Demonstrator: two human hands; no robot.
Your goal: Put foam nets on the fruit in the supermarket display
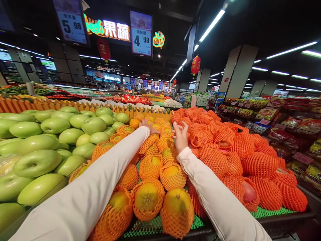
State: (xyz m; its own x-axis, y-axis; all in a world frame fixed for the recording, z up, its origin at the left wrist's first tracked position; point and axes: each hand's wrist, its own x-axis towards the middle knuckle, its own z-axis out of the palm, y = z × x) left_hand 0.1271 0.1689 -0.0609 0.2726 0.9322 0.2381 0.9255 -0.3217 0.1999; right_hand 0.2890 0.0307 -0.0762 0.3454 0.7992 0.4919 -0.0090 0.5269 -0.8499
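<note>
Both my arms, in white sleeves, stretch out over a sloping pile of oranges [148, 197] wrapped in orange foam nets. At the far part of the pile, my left hand [149, 127] lies low over the fruit, its fingers pointing right and nothing visible in them. A bare orange [134, 123] sits just left of that hand. My right hand [181, 135] is raised at the right border of the oranges, palm turned inward, with thumb and fingers apart and no fruit between them. Netted oranges fill the gap between the two hands.
Large green apples [37, 163] are heaped on the left. Red-netted fruit [240, 147] rises on the right. Behind runs a low yellow picket fence [122, 109]. Green matting [272, 212] shows along the front edge. Packaged goods [291, 120] line shelves at far right.
</note>
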